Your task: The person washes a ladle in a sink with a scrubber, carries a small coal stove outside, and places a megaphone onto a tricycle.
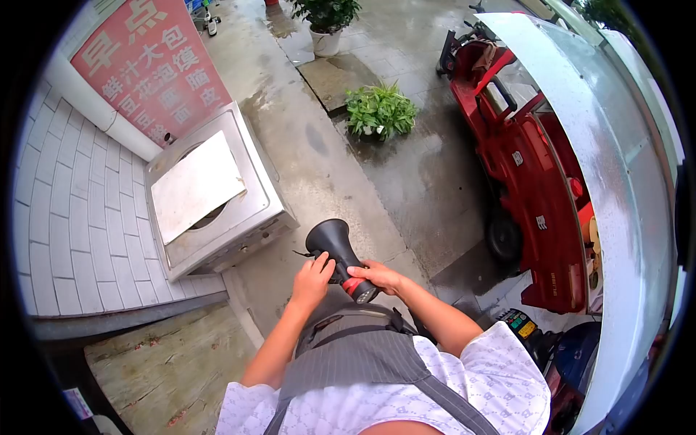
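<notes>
A black megaphone [330, 238] with a red band near its rear end is held in front of my body, its flared horn pointing away from me. My right hand [378, 277] is closed around the rear of its body, thumb on top beside the red band. At the megaphone's left side, my left hand [315, 278] has its fingers bent against it near the handle, which is mostly hidden. A dark strap or cord sticks out to the left just above my left hand.
A metal stove-like unit [268, 205] with a white board [199, 185] on top stands left by a red sign [156, 69]. Right is a red three-wheeled vehicle [525, 181] under a pale canopy [580, 109]. Ahead are a leafy plant [380, 110] and a white pot [325, 43] on wet paving.
</notes>
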Motion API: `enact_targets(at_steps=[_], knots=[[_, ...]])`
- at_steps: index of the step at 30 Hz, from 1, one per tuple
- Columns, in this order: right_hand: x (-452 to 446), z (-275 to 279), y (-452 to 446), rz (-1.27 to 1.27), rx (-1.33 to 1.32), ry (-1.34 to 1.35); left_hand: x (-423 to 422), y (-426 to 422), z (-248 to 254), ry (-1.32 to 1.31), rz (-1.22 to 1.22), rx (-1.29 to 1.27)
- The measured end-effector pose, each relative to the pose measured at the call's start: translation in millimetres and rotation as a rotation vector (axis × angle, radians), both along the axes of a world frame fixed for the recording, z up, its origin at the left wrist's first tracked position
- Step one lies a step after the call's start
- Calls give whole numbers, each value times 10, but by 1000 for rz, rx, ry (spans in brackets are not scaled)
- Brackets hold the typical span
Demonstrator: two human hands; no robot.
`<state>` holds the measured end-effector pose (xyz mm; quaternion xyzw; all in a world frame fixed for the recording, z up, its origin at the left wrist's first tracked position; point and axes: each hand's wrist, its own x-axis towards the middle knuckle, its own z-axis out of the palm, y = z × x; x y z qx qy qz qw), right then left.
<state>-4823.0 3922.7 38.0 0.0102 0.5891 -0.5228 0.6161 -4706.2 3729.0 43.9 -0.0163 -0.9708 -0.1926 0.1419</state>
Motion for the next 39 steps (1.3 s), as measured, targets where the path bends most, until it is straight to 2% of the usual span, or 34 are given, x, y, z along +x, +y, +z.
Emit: enact_targets(at_steps=[2,11,15,18,22,24,26,29,34,35,39], knots=[[-397,-90,-229,11,70,-24,-423,-196,-67,-22,-14,25],[-2054,19,-862,-269,32,-102,-2492,-1006,-64,-119,-222,104],[-2708,-186,-1047,-435,26,-71,-3400,-1222,-216,-167,-310,89],[-3265,-220,-1130,-443,-42,-127,-3923,-1355,-245,-258,-325,115],[-3904,-658,-1124,-547,-38,-178,-4616,-1401,-303,-381,-280,184],[-4230,-568,-1124,-650,98,-135,-4916,-1470,-317,-462,-262,200],[-4556,-872,-1072,-709,161,-124,-5187,-1583,-427,-475,-283,212],[-5119,-1033,-1118,-835,249,-108,-5606,-1796,-682,-465,-318,247],[-6121,-1316,-1095,-1024,568,126,-6324,-2149,-1127,-540,-300,294],[-6320,-1427,-1034,-1061,522,160,-6452,-2199,-1227,-560,-308,277],[-7146,-1542,-679,-1137,712,460,-6958,-2316,-1431,-595,-394,264]])
